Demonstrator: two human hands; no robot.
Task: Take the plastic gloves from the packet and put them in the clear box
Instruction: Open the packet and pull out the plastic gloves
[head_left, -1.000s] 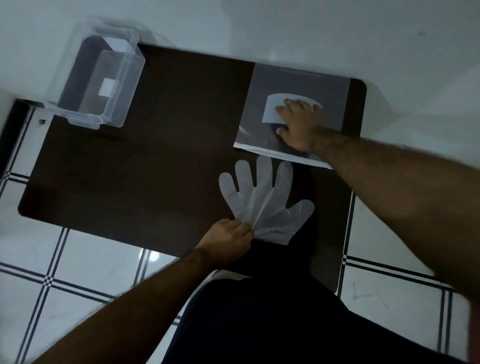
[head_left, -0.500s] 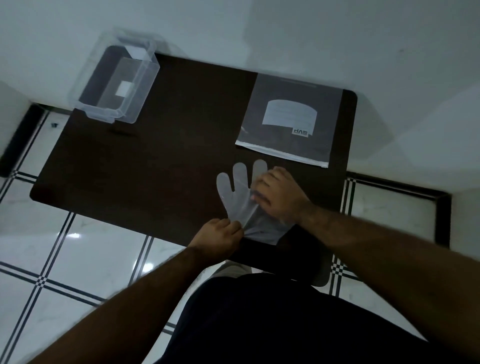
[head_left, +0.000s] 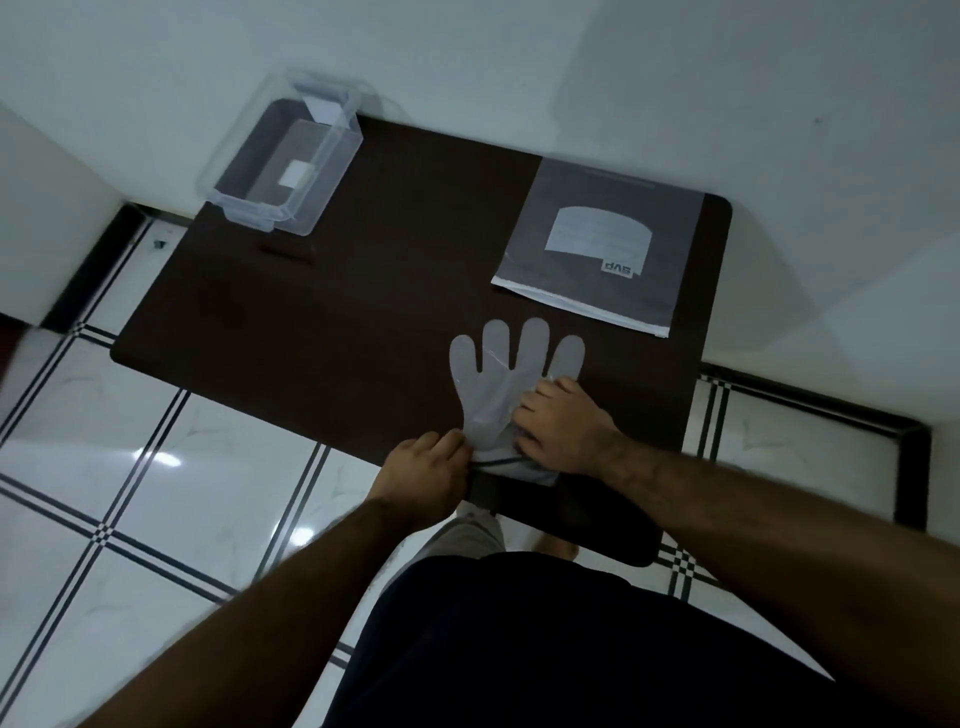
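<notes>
A translucent plastic glove (head_left: 493, 387) lies flat on the dark table (head_left: 363, 312), fingers pointing away from me. My left hand (head_left: 426, 475) pinches its cuff at the table's near edge. My right hand (head_left: 563, 428) rests on the glove's right side, fingers pressing the thumb part, which is hidden under it. The grey packet (head_left: 597, 241) with a white label lies flat at the back right, touched by neither hand. The clear box (head_left: 283, 161) stands open at the table's back left corner.
A white wall runs behind the table. White floor tiles with black lines surround it, and a dark skirting strip runs on the right. My dark clothing fills the bottom of the view.
My right hand left the packet and came down onto the glove's right side, sliding toward the cuff. My left hand kept its pinch on the cuff. The camera view shifted.
</notes>
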